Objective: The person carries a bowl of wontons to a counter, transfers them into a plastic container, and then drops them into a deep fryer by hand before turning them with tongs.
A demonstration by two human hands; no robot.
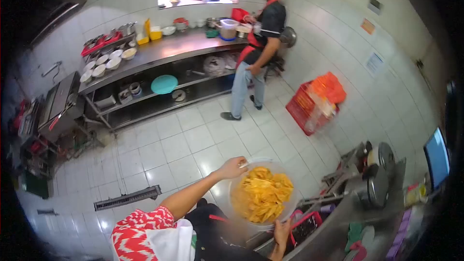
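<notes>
A clear round bowl (234,201) full of yellow fried chips (263,194) is held over the white tiled floor, just in front of my body. My left hand (232,168) grips its far rim, with the arm coming out of a red and white patterned sleeve. At the near rim, my right hand (281,232) holds the bowl from below. Both hands carry the bowl between them.
A co-worker (261,43) stands at the long steel counter (169,48) at the back, which bears bowls and containers. A red crate (303,108) with an orange bag sits by the right wall. A steel worktop with pots (374,183) and a screen (437,157) is at right. A floor drain (128,198) lies at left.
</notes>
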